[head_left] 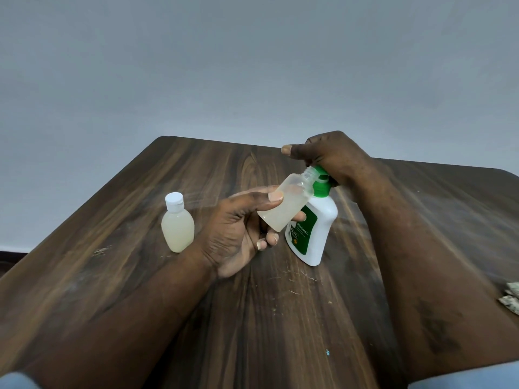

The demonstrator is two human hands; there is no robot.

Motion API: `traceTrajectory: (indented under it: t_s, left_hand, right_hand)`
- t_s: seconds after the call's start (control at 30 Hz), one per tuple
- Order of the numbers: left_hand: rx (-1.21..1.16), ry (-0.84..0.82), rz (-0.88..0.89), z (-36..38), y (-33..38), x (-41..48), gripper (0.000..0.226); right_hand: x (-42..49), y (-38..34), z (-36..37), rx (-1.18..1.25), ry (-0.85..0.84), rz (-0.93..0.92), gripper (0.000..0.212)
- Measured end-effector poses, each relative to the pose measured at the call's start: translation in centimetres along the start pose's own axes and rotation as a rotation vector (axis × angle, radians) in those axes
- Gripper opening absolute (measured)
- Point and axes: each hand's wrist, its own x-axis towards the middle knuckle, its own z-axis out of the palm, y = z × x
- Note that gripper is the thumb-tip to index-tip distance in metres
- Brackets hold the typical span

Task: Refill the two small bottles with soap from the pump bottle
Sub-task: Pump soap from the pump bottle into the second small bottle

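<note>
Left hand tilts the open little bottle so its mouth sits right at the green pump, right hand on top. Capped full bottle stands left on the wooden table.

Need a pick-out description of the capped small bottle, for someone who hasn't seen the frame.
On the wooden table, look to the left of the left hand. The capped small bottle stands upright there alone, filled with pale cloudy soap. Its white cap is on, unlike the open small bottle tilted in that hand against the green-topped pump bottle.
</note>
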Motion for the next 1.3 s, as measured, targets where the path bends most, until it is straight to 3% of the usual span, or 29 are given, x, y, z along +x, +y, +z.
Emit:
traceTrajectory:
  t_s: [0.37, 0.6, 0.9, 1.3]
  left_hand:
    - [-0.015, -0.034, -0.009, 0.14, -0.07, 0.03, 0.032]
    - [0.0, -0.004, 0.0, -0.09, -0.24, 0.13, 0.042]
    - [-0.02, -0.026, 0.0, 0.01, -0.18, 0.16, 0.034]
    - [-0.009, -0.005, -0.009, -0.19, -0.26, 0.12, 0.039]
  right_hand:
    - [0.01, -0.2, -0.24, 0.009, 0.037, -0.05, 0.053]
    - [-0.07, -0.05, 0.07, 0.012, 0.009, -0.012, 0.05]
    - [0.19, -0.07, -0.2, 0.023, 0.049, -0.051, 0.055]
    - [-0.21, -0.27, 0.27, -0.005, 0.017, -0.029, 0.052]
